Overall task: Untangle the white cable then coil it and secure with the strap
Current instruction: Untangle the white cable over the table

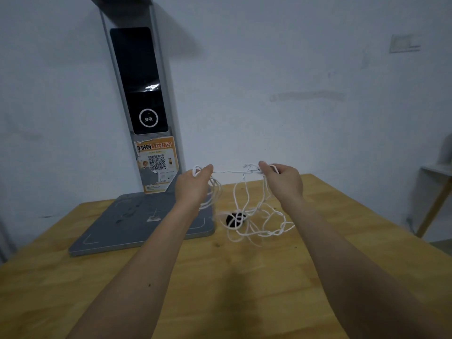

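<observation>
Both hands are raised above the wooden table (pixel 244 277). My left hand (pixel 193 185) grips a bundle of white cable loops that hang beside it. My right hand (pixel 283 181) pinches a knotted stretch of the white cable (pixel 247 199). A short taut length runs between the two hands. Tangled loops drop from the right hand onto the table and lie spread there. A small black strap (pixel 234 219) lies on the table under the hanging loops, partly crossed by cable.
A grey scanner stand with a flat base (pixel 137 221) sits at the left rear of the table; its tall column with a dark screen (pixel 141 81) and an orange QR sticker rises against the white wall. A wooden side table (pixel 437 192) stands far right.
</observation>
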